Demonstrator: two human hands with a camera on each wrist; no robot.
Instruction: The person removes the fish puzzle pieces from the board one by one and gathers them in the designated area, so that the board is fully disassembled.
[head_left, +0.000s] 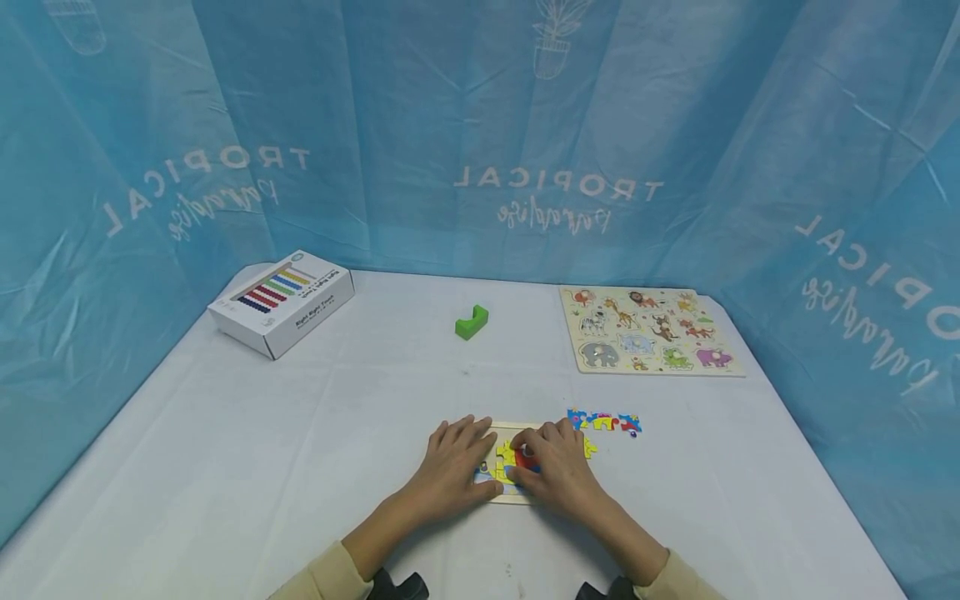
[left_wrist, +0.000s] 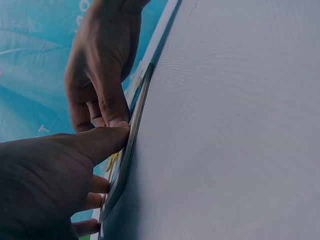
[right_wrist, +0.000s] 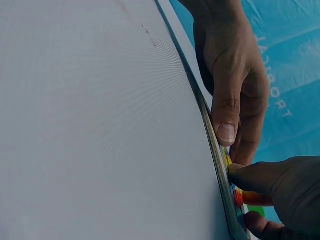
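Note:
A small wooden jigsaw board [head_left: 512, 500] with a yellow, red and blue picture lies flat near the table's front. On its left part rests my left hand [head_left: 453, 468], fingers spread and thumb along the near edge. My right hand [head_left: 561, 468] bends over the board's right half, thumb and index finger at the two sides of a red puzzle piece [head_left: 527, 457]. The right wrist view shows my right thumb [right_wrist: 260, 176] low on the board beside yellow and red parts. The right hand hides much of the picture. Loose puzzle pieces [head_left: 602, 421] lie just beyond it.
A green curved block [head_left: 471, 323] stands on the white table farther back. The back left holds a white box [head_left: 281, 304] with colored rows printed on it. An animal puzzle board [head_left: 651, 332] lies at the back right. Blue curtains [head_left: 480, 125] surround the table.

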